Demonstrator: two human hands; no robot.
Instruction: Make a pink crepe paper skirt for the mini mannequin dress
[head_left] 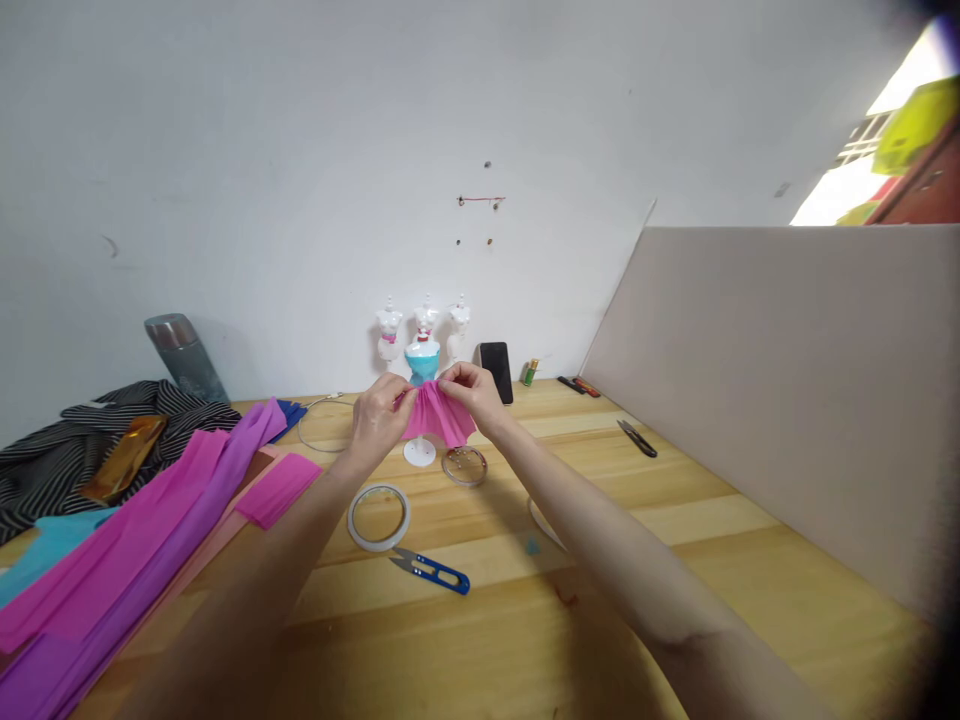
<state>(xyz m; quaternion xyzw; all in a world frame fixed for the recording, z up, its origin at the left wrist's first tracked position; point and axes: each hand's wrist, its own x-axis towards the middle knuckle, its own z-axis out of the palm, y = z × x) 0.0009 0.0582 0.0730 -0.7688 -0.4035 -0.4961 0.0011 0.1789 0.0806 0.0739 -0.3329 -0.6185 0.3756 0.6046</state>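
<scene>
A small mannequin (pixel 422 362) with a turquoise bodice stands on a white base (pixel 419 453) on the wooden table (pixel 697 560). A pleated pink paper skirt (pixel 436 413) is wrapped at its waist. My left hand (pixel 380 414) pinches the skirt's left top edge. On the right top edge my right hand (pixel 471 391) pinches the same skirt. Both hands have closed fingers.
Three white mini mannequins (pixel 424 325) stand behind by the wall. A tape roll (pixel 379 516), blue snips (pixel 433 570) and a round clear lid (pixel 464 466) lie in front. Pink and purple paper strips (pixel 135 540), striped cloth (pixel 67 450) and a grey flask (pixel 184 358) are left. A phone (pixel 496 371), black snips (pixel 637 438) and a grey partition (pixel 787 390) are right.
</scene>
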